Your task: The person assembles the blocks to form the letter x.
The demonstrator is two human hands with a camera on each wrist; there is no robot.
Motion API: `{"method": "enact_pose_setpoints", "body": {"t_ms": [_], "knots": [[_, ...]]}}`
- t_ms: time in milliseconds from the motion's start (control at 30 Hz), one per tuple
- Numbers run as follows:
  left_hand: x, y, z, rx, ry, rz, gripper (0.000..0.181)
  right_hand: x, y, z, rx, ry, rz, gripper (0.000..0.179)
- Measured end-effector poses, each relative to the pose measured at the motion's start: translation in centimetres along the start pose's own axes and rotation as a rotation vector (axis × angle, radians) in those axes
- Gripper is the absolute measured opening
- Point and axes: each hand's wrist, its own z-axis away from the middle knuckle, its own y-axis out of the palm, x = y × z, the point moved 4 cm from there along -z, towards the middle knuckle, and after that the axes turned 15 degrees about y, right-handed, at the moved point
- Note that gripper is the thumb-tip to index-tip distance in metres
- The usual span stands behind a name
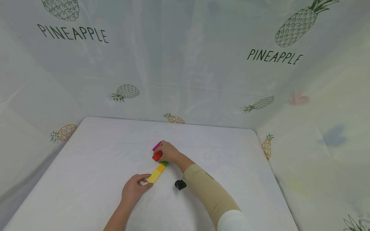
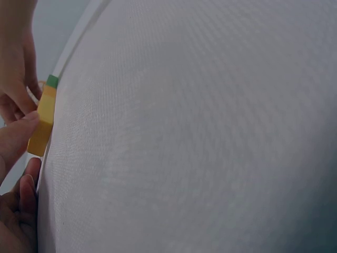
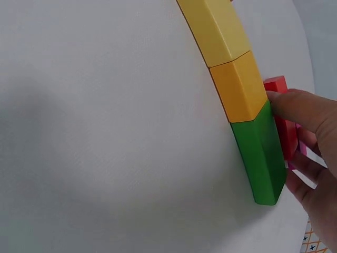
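A yellow block, an orange block and a green block lie end to end in a slanting row on the white table. My left hand pinches the near end of the yellow block between thumb and fingers. Beyond the row, my right hand grips a red block beside the green one. In the right wrist view the red block's lower end is partly behind the green block. A magenta block lies farther back, partly covered by the right hand's fingers.
A small black object sits on the table next to my right forearm. Behind the table's far edge hangs a pale cloth printed with pineapples, which also runs along both sides.
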Motion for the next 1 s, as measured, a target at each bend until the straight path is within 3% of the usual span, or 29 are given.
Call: {"method": "enact_pose_setpoints", "body": {"t_ms": [367,1000], "knots": [[0.1,0.1,-0.1,-0.003,-0.008,-0.003,0.042,0.0,0.1,-0.2,-0.023,-0.008,0.023,0.031],[0.0,0.0,-0.1,0.025,0.003,0.007,0.041,-1.2,-1.3,1.5,-0.054,-0.008,-0.16,0.039]]}}
